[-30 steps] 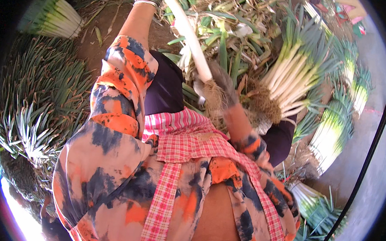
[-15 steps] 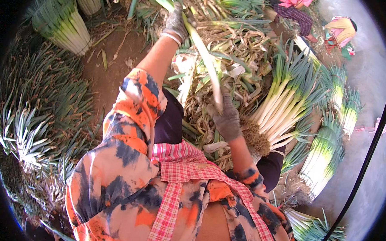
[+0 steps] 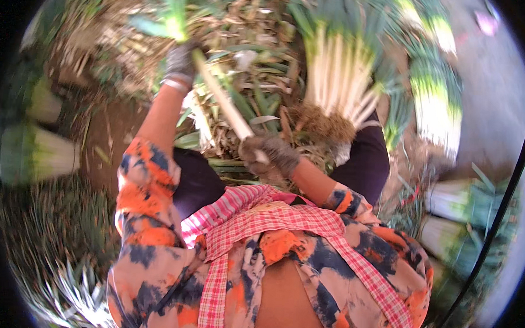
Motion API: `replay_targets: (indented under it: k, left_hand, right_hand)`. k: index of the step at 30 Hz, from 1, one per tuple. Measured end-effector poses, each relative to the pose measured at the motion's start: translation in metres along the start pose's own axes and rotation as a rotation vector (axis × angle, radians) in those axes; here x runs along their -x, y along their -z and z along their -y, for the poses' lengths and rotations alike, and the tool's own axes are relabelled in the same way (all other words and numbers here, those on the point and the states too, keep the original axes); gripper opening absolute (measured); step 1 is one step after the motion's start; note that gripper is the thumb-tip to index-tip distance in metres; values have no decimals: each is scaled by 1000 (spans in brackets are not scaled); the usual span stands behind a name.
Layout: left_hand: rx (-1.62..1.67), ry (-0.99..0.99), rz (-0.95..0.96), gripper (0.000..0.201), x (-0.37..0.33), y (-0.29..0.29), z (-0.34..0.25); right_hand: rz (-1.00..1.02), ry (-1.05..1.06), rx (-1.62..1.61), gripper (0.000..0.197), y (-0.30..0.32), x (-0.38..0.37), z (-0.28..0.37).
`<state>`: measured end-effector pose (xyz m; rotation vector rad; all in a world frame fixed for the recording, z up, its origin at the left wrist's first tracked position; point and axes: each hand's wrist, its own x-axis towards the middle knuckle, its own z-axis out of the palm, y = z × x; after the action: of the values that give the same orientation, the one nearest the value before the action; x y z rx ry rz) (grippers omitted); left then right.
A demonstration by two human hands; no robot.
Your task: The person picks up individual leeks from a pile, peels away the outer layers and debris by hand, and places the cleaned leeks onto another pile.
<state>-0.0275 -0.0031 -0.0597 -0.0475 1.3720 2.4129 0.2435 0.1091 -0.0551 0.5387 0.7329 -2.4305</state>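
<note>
A single green onion slants across in front of me, its green leaves up at the far left and its white root end toward me. My left hand, in a grey glove, is closed round it where the green begins. Around the white lower end is my gloved right hand, with a pale tip showing between its fingers. Just beyond the right hand lies a pile of green onions, white stalks and brown roots toward me. Peeled leaves and husks heap up beneath the held stalk.
Tied green onion bundles lie along the right side, with more at the lower right. Blurred bundles and a mass of green onions fill the left. A black cable runs down the right edge.
The view has swung to the right. My right hand has come nearer my body and now wraps the onion's white end. My left hand keeps its grip by the green.
</note>
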Motion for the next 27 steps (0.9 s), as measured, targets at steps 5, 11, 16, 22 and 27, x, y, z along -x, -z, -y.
replay_targets:
  k: [5, 11, 16, 22, 27]
  left_hand:
    - [-219, -185, 234, 22, 16, -33, 13]
    - [-652, -176, 644, 34, 71, -79, -4]
    - [-884, 50, 626, 31, 60, -55, 0]
    - [-1216, 108, 731, 40, 50, -44, 10]
    - [-1277, 171, 713, 45, 53, -36, 2]
  right_hand:
    - [-394, 846, 1147, 60, 24, -3, -21]
    - [-722, 1145, 1206, 61, 40, 27, 35]
    - [-1068, 1326, 1355, 56, 98, 29, 112]
    - [-1527, 477, 1626, 61, 208, 7, 135]
    - [-1567, 385, 1838, 66, 192, -12, 134]
